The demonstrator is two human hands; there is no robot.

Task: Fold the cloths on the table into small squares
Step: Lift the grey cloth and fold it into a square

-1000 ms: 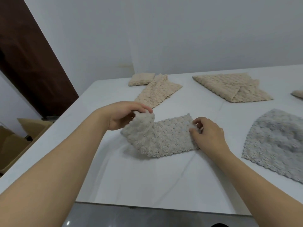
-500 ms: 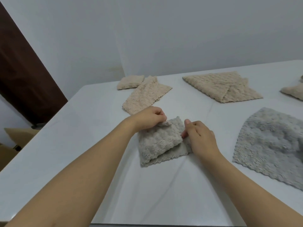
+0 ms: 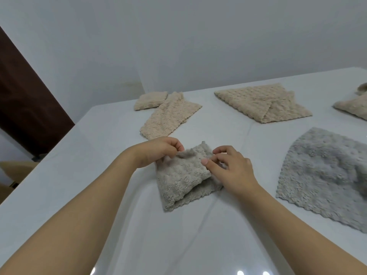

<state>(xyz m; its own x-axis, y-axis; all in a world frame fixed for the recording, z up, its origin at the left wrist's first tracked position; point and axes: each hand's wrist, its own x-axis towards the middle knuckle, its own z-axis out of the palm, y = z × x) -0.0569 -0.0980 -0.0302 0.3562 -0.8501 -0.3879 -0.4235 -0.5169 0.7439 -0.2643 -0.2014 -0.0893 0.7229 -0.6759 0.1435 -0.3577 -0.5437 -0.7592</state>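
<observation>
The folded grey cloth (image 3: pixel 184 177) lies on the white table (image 3: pixel 103 135) — the left hand (image 3: pixel 158 150) pinches its far edge, the right hand (image 3: pixel 231 169) pinches the right edge.

My right hand (image 3: pixel 231 171) covers the right end of the grey-beige fleecy cloth (image 3: pixel 184 178) I am folding, so I cannot see how its layers meet there. My left hand's (image 3: pixel 158 150) fingertips are tucked behind its far edge. The picture's right edge cuts off the pale grey fleecy cloth (image 3: pixel 325 175) and the beige cloth at far right (image 3: pixel 352 106). The brown cardboard boxes (image 3: pixel 14 171) at left are partly hidden by the white table (image 3: pixel 95 155).
</observation>
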